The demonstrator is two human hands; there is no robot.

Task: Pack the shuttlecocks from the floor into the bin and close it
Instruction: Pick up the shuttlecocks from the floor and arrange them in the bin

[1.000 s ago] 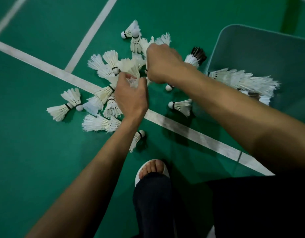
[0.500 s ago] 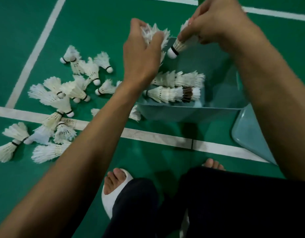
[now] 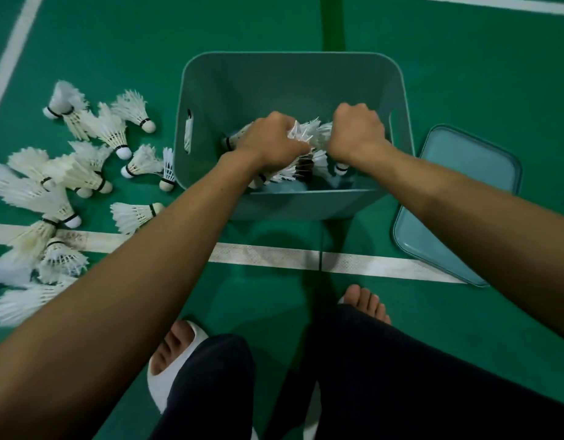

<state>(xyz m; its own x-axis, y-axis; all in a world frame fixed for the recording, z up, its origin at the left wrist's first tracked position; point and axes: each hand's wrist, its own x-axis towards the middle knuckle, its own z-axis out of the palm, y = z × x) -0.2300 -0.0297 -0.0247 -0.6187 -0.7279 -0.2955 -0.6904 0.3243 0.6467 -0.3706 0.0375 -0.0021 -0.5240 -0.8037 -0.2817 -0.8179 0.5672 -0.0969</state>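
A teal plastic bin point(image 3: 290, 74) stands open on the green court floor. Both my hands are down inside it. My left hand point(image 3: 271, 138) grips white feather shuttlecocks point(image 3: 306, 133), and my right hand point(image 3: 357, 128) grips more of them; the feathers stick out between the two fists. Other shuttlecocks point(image 3: 285, 176) lie on the bin's bottom under my hands. Several white shuttlecocks point(image 3: 84, 173) are scattered on the floor left of the bin. The bin's teal lid point(image 3: 458, 204) lies flat on the floor to the right.
A white court line point(image 3: 274, 257) runs across the floor in front of the bin. My feet point(image 3: 176, 354) in white slides and dark trouser legs point(image 3: 385, 376) are at the bottom. Bare green floor extends beyond the bin.
Both hands carried shuttlecocks from the floor pile up over the bin and have now dropped down inside it. The view has swung right, centring the bin.
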